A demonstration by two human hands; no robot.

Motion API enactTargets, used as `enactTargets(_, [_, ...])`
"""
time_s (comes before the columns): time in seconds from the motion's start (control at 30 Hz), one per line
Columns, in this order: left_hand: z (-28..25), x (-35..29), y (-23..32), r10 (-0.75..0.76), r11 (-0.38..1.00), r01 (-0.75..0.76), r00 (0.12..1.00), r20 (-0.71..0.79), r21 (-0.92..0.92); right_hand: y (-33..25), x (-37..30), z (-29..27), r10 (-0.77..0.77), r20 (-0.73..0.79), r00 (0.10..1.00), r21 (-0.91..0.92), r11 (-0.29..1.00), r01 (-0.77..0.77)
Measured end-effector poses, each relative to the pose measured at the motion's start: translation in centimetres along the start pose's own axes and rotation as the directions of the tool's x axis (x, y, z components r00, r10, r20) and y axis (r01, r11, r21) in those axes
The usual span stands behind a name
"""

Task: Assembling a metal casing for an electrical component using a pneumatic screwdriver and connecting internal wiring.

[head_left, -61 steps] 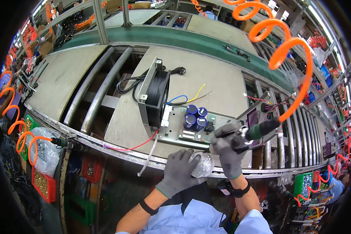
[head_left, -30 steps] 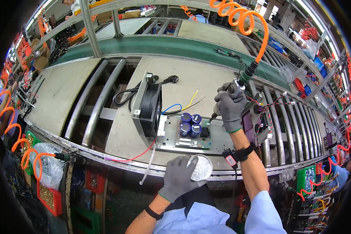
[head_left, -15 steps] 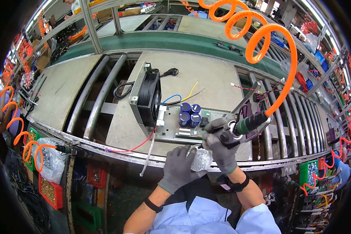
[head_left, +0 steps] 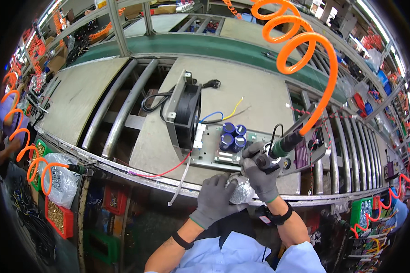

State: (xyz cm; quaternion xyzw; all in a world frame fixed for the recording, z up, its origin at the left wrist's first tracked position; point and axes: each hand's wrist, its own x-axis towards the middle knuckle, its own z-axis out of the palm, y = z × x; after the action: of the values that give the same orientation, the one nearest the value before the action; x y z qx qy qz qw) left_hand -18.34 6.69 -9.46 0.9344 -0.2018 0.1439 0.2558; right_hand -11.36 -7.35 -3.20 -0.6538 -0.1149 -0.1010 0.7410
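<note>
My gloved left hand (head_left: pixel 215 197) is closed around a shiny, silvery, crinkled piece (head_left: pixel 243 189), possibly a bag or cup of small parts; what is in it I cannot make out. Just beside it, my gloved right hand (head_left: pixel 263 179) grips a pneumatic screwdriver (head_left: pixel 284 144) with a dark green body and an orange coiled hose. The driver's tip is hidden behind my fingers. Beyond both hands lies a metal chassis plate (head_left: pixel 207 141) carrying dark blue capacitors (head_left: pixel 232 136). A black fan (head_left: pixel 189 116) stands upright at the chassis's left end.
The chassis rests on a grey board (head_left: pixel 255 86) over a roller conveyor (head_left: pixel 127 107). Red and white loose wires (head_left: pixel 168 175) reach the front rail. A black power plug (head_left: pixel 212 83) lies behind the fan. Red bins (head_left: pixel 59 219) of screws stand at lower left. The orange hose (head_left: pixel 335 82) hangs from above.
The bench and chassis appear shifted slightly right and down in the view. My right hand still holds the screwdriver close to my left hand, which keeps hold of the silvery piece.
</note>
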Motion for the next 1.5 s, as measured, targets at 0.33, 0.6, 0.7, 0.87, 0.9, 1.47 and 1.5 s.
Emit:
enactTargets(0.33, [0.1,-0.9,-0.3,0.009,0.999,-0.012,0.999,-0.051,-0.050,-5.6,8.5,4.1,-0.075,-0.010,0.997,0.334,0.940,0.074])
enactTargets(0.6, [0.3,-0.7,-0.5,-0.004,0.999,0.002,0.999,-0.045,-0.044,0.4,15.9,6.8,-0.220,-0.037,0.975,0.111,0.968,0.223])
enactTargets(0.7, [0.2,-0.8,-0.7,-0.014,0.998,0.013,1.000,-0.024,-0.054,1.8,15.7,7.1,-0.169,0.004,0.986,0.067,0.984,0.168])
enactTargets(0.87, [0.3,-0.7,-0.9,-0.012,0.995,0.007,0.999,-0.051,-0.097,2.5,15.7,7.0,-0.158,0.026,0.987,-0.013,0.987,0.159])
enactTargets(0.9, [0.3,-0.7,-0.9,-0.014,0.995,0.011,0.999,-0.038,-0.094,2.6,15.8,6.9,-0.186,0.052,0.981,-0.036,0.981,0.188])
enactTargets(1.47, [0.4,-0.8,-0.8,-0.009,0.997,0.008,1.000,-0.012,-0.081,1.8,15.0,7.0,-0.086,0.068,0.994,0.054,0.995,0.082])
enactTargets(1.5, [0.3,-0.7,-0.8,-0.013,0.997,0.012,1.000,-0.013,-0.073,1.9,15.1,7.2,-0.082,0.063,0.995,0.062,0.995,0.079])
